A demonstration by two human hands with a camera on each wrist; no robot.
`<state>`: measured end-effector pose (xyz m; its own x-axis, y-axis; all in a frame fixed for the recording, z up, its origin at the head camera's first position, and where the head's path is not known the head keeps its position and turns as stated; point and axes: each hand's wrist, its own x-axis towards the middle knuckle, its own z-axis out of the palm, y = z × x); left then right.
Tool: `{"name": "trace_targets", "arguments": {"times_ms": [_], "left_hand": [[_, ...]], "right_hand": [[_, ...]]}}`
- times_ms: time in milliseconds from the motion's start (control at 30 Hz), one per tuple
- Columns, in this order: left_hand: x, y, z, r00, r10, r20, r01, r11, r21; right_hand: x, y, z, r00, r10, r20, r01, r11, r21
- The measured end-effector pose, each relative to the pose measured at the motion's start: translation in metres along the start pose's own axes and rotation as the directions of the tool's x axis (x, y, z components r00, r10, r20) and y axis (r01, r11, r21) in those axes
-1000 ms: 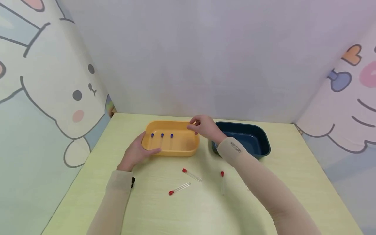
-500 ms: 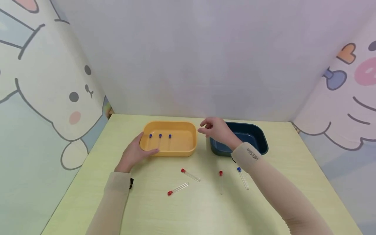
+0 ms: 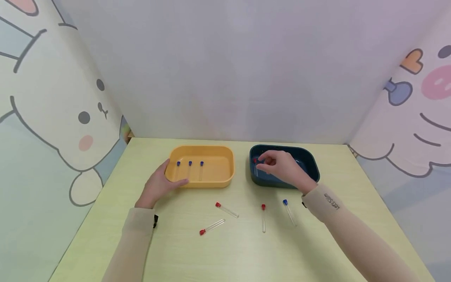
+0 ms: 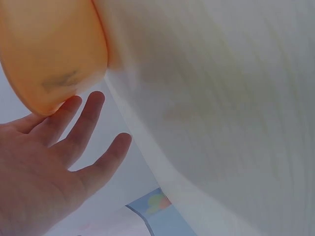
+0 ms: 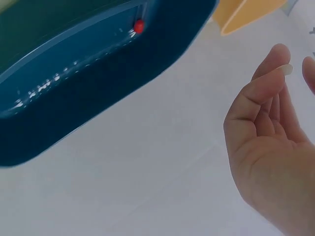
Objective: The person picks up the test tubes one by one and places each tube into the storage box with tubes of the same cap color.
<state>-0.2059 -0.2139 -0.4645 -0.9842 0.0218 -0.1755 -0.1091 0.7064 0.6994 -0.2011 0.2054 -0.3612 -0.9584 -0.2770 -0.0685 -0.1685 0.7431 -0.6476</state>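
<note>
left fingers (image 4: 61, 117) on yellow tray (image 3: 218, 171), right fingers (image 5: 266, 88) — near tube (image 3: 255, 161) (red-capped)

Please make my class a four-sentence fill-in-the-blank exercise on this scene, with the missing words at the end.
1. The rounded rectangular yellow plastic tray holds ____ clear, blue-capped tubes.
2. The visible clear tube in the rounded rectangular dark blue tray has a ____ cap.
3. The person's ____ hand touches the yellow tray.
4. Of the tubes lying directly on the pale table, the rightmost one has a ____ cap.

Missing words: three; red; left; blue.
</note>
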Motion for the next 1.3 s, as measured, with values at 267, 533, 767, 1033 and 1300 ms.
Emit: {"name": "trace_targets", "arguments": {"times_ms": [267, 533, 767, 1033, 1300], "left_hand": [[0.001, 0.002, 0.002, 1.0, -0.024, 0.009, 0.024, 1.0, -0.003], [-0.001, 0.004, -0.001, 0.999, -0.032, 0.021, 0.032, 0.999, -0.018], [-0.003, 0.008, -0.002, 0.998, -0.049, 0.034, 0.049, 0.999, -0.016], [-0.004, 0.006, -0.003, 0.999, -0.038, 0.028, 0.039, 0.999, -0.02], [-0.003, 0.006, -0.002, 0.999, -0.038, 0.028, 0.039, 0.999, -0.02]], "right_hand": [[-0.03, 0.019, -0.011, 0.997, -0.062, 0.037, 0.066, 0.992, -0.106], [-0.051, 0.043, -0.014, 0.989, -0.071, 0.128, 0.086, 0.99, -0.114], [-0.066, 0.06, -0.012, 0.98, -0.045, 0.192, 0.072, 0.988, -0.138], [-0.077, 0.071, -0.001, 0.962, 0.032, 0.271, 0.029, 0.975, -0.219], [-0.086, 0.083, 0.01, 0.947, 0.073, 0.313, 0.007, 0.969, -0.246]]}}
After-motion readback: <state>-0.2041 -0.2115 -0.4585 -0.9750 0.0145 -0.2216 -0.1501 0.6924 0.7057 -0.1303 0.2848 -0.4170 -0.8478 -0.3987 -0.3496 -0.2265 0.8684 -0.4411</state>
